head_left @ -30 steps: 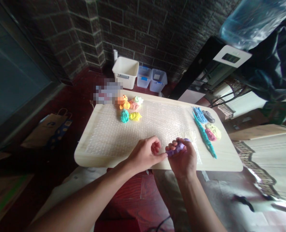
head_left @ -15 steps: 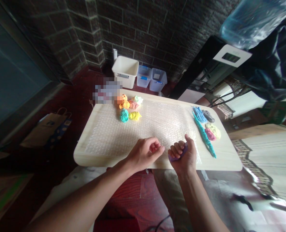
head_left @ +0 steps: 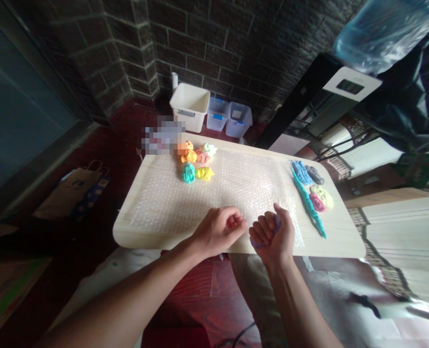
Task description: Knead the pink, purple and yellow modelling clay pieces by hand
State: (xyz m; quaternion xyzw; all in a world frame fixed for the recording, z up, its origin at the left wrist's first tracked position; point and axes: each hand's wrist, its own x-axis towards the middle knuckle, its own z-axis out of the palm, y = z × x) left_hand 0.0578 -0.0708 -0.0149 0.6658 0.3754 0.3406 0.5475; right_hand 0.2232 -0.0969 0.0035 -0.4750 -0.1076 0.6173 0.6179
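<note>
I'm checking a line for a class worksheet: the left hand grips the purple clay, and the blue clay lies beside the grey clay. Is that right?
Not quite: the head view shows the right hand, not the left, gripping the purple clay. The blue clay does lie beside the grey clay.

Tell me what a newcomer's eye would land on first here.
Probably the right hand, by the near edge of the table, curled around a purple lump. Next might come the turquoise strip lying along the table's right side, then the bright cluster of lumps toward its far left.
</note>
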